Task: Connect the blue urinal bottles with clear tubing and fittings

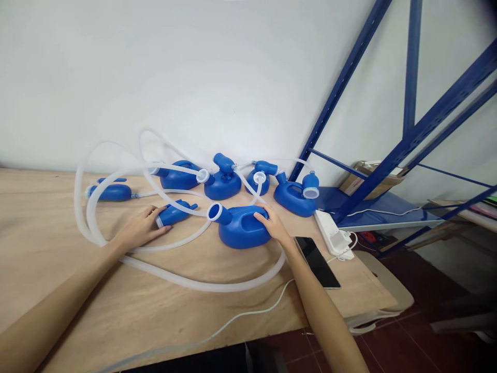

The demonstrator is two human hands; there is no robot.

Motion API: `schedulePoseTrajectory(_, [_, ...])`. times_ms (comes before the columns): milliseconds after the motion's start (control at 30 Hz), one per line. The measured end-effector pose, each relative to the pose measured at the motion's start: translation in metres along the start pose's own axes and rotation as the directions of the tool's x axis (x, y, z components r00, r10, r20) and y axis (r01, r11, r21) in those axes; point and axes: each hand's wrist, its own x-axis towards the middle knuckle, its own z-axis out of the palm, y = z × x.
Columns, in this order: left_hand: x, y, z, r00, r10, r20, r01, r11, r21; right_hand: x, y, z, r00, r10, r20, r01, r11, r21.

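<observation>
In the head view, my right hand grips the back end of a blue bottle by its handle. The bottle lies on the wooden table with its open white-rimmed neck towards the upper left. My left hand is closed round the wide end of a small blue funnel piece, which rests on the table left of that bottle. A clear hose curves over the table, passing in front of the bottle and under my left forearm.
Several more blue bottles with hoses stand along the wall. Another blue funnel piece lies at the left. On the right are a phone, a white power strip and a blue metal shelf. A cable crosses the table's front.
</observation>
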Motion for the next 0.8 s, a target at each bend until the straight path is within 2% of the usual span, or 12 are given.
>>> schedulePoseTrajectory(300, [-0.0016, 0.0010, -0.0010, 1.000, 0.020, -0.008, -0.020, 1.000, -0.015, 0.0005, 0.0019, 0.0007, 1.000, 0.000, -0.004, 0.000, 1.000, 0.016])
schedulePoseTrajectory(467, [-0.0020, 0.0036, -0.0033, 0.999, -0.021, 0.038, 0.022, 0.999, -0.031, 0.0018, 0.0064, 0.0013, 1.000, -0.008, -0.002, 0.008, 1.000, 0.015])
schedulePoseTrajectory(667, [-0.0030, 0.0028, -0.0010, 0.999, -0.014, 0.052, 0.016, 0.999, -0.040, 0.0018, 0.0068, 0.0011, 1.000, 0.000, -0.002, 0.000, 1.000, 0.019])
schedulePoseTrajectory(800, [-0.0030, 0.0018, 0.0022, 0.999, 0.041, -0.011, -0.041, 0.999, -0.013, 0.0015, 0.0076, 0.0015, 1.000, -0.002, -0.001, 0.003, 1.000, 0.024])
